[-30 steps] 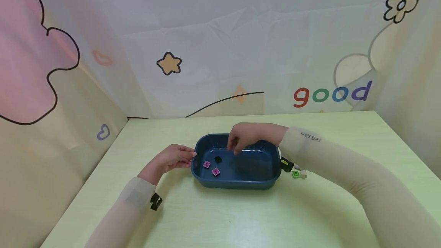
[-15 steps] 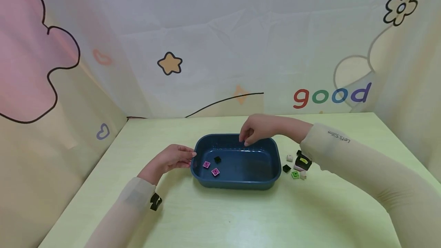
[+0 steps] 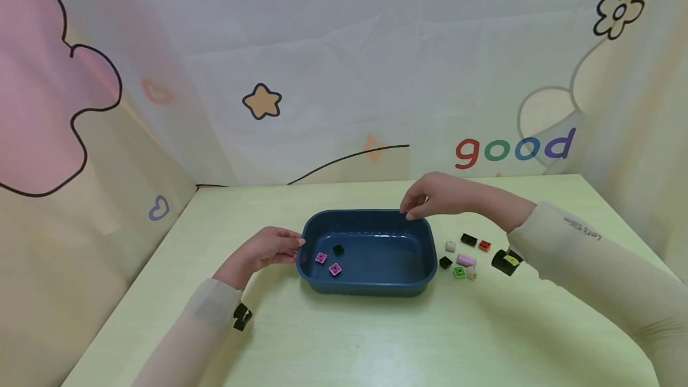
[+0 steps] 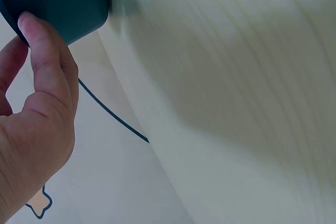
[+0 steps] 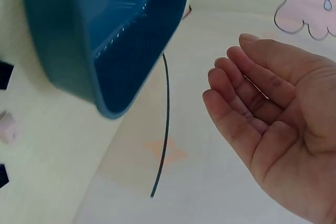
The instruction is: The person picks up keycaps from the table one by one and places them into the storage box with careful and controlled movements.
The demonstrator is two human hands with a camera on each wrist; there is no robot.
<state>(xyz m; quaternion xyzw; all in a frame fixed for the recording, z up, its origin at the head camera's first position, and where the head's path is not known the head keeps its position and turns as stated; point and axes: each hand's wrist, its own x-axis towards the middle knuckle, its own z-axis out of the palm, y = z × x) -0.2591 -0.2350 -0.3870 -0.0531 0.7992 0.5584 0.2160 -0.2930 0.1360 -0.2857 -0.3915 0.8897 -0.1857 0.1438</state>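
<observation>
A dark blue plastic basin (image 3: 376, 288) stands on the table. My left hand (image 3: 271, 245) pinches its left rim, thumb at the edge and fingers against the outer wall (image 4: 79, 3). Inside, toward the left end, lie two pink toy bricks (image 3: 335, 269) and a black brick (image 3: 338, 250). Over the basin's back right corner hovers my right hand (image 3: 443, 194). Its fingers are loosely bent, and the right wrist view shows nothing in the palm (image 5: 283, 140).
Right of the basin lie loose bricks: a green one (image 3: 459, 272), a red one (image 3: 485, 245), a lilac one (image 3: 466, 260), a long black one (image 3: 469, 239) and several others. Behind the table (image 3: 355, 339) hangs a printed curtain (image 3: 322, 76).
My right hand has moved right and back from over the basin's middle to its back right corner, uncovering the loose bricks beside it. The left hand and basin stay put.
</observation>
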